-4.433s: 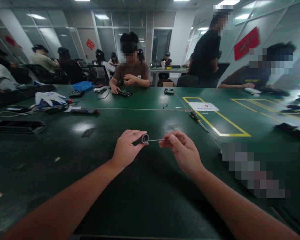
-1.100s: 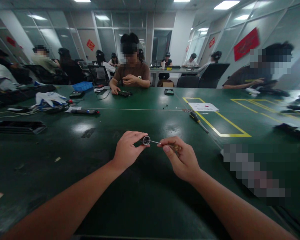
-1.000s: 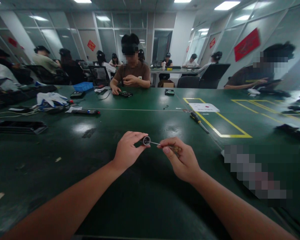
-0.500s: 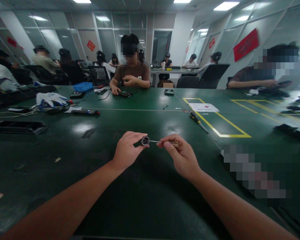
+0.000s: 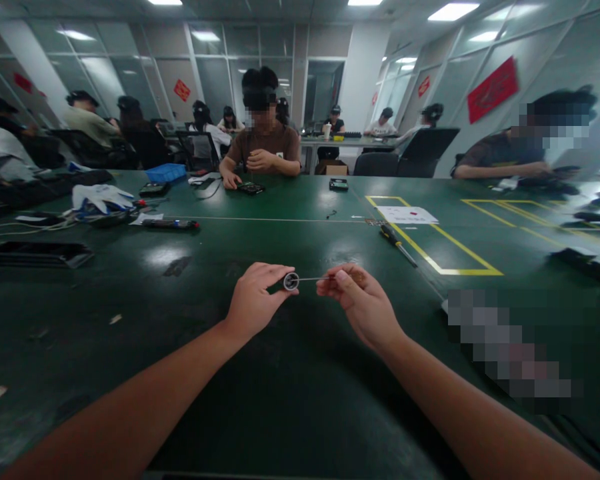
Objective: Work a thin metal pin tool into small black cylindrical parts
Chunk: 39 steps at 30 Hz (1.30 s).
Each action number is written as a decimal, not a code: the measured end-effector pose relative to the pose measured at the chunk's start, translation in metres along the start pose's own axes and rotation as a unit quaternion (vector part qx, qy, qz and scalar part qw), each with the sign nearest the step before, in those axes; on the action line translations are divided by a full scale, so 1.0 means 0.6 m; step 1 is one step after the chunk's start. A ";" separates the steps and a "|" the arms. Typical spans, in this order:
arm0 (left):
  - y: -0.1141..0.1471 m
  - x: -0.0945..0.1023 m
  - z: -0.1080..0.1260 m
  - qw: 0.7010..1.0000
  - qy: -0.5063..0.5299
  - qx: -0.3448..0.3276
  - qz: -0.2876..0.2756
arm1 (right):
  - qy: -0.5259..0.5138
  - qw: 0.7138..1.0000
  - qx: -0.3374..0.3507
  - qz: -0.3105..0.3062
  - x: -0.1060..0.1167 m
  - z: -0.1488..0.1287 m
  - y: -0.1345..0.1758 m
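Between thumb and fingers, my left hand [image 5: 256, 298] pinches a small round part with a metallic rim [image 5: 291, 282]; its open face is turned toward me and a dark centre shows inside. My right hand [image 5: 365, 303] is closed around the handle of a thin screwdriver [image 5: 313, 279]. The slim shaft points left and its tip reaches into the ring of the round part. Most of the handle is covered by my fingers. Both hands are held above the green table [image 5: 300, 413].
Right of my hands lies a yellow-black screwdriver [image 5: 397, 244] by a yellow tape outline and a paper sheet [image 5: 407, 215]. A blurred-out long object [image 5: 505, 347] is at the right. White gloves [image 5: 101, 200] and a marker-like tool [image 5: 170, 225] lie left. A co-worker [image 5: 263, 143] sits opposite.
The fingers of my right hand have shifted and rolled on the screwdriver's handle, which is now more covered. My left hand and the round part stay in place.
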State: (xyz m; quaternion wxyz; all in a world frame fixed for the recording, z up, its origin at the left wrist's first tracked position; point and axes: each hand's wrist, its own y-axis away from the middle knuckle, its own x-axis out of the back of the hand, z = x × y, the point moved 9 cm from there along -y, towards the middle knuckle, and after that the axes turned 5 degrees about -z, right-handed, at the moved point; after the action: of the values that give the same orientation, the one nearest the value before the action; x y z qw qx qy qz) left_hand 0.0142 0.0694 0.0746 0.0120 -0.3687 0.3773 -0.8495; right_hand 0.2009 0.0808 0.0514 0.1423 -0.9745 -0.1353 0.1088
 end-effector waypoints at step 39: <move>-0.002 0.008 0.007 1.000 -0.016 -0.011 0.012 | 0.113 0.992 0.062 -0.013 -0.003 -0.039 0.013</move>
State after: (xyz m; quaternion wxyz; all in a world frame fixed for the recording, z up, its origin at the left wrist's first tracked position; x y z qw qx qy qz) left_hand 0.0135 0.0660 0.0804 0.0241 -0.3777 0.3912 -0.8389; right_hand 0.2070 0.0674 0.0711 0.2179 -0.9680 -0.1242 0.0045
